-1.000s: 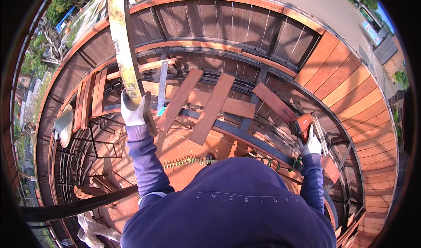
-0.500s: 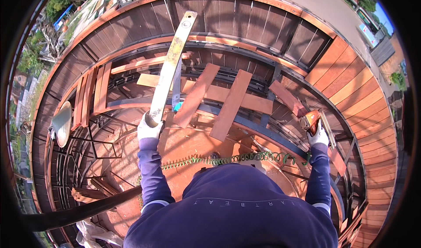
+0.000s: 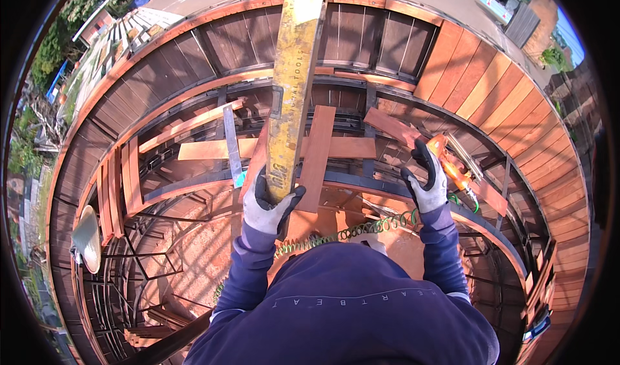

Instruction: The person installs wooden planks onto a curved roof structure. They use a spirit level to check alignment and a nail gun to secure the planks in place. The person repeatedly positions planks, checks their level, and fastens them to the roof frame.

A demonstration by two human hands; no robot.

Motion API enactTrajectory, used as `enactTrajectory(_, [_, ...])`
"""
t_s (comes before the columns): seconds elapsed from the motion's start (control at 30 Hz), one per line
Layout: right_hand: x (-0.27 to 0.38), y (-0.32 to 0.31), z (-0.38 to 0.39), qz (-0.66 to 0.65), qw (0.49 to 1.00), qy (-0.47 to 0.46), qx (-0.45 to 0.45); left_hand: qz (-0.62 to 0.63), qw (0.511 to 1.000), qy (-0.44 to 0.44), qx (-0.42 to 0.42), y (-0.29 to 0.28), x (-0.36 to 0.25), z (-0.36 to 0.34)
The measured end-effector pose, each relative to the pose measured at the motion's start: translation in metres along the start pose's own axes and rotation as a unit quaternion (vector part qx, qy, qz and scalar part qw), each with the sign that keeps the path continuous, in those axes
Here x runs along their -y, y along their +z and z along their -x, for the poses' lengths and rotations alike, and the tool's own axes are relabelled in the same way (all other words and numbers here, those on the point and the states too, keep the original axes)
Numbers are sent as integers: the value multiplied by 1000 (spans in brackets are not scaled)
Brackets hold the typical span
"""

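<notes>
My left hand (image 3: 265, 213), in a white and dark glove, grips the lower end of a long worn yellow spirit level (image 3: 289, 106). The level stands up in front of me, its far end running out of the top of the view. My right hand (image 3: 431, 187), gloved alike, is held with fingers apart and nothing in it. Just beyond it an orange air nailer (image 3: 455, 173) lies on the boards at the right. A reddish board (image 3: 318, 165) lies across a longer plank (image 3: 352, 148); the level partly hides another board beside it.
A try square (image 3: 230, 135) with a turquoise end rests left of the level. A green coiled air hose (image 3: 381, 227) runs below. Curved dark metal framing (image 3: 361, 179) surrounds me, with plank decking (image 3: 516, 116) at right. A conical hat (image 3: 87, 239) hangs at far left.
My right hand has let go of the orange nailer and moved left of it. My left hand has brought the level rightward, closer and more upright. The view has turned somewhat to the right.
</notes>
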State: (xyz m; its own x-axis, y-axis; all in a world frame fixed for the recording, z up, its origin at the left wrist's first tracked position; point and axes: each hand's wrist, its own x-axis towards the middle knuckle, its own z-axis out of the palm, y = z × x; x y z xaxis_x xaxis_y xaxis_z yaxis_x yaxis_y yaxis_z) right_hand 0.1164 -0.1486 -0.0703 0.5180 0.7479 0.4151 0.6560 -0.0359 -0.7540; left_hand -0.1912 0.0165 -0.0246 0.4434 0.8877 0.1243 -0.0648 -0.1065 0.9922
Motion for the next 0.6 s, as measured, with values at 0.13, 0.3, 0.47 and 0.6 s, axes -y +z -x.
enactTrajectory(0.13, [101,30,-17,-391,920,35,17,-65,979,69,178,70,16,2])
enactTrajectory(0.3, [91,-22,2,-453,868,101,-174,-113,899,86,414,96,20,-27])
enactTrajectory(0.47, [77,-91,28,-335,881,45,-332,-349,927,81,105,71,99,-129])
enactTrajectory(0.6, [67,-140,34,-299,863,27,-407,-572,810,-60,115,71,123,-188])
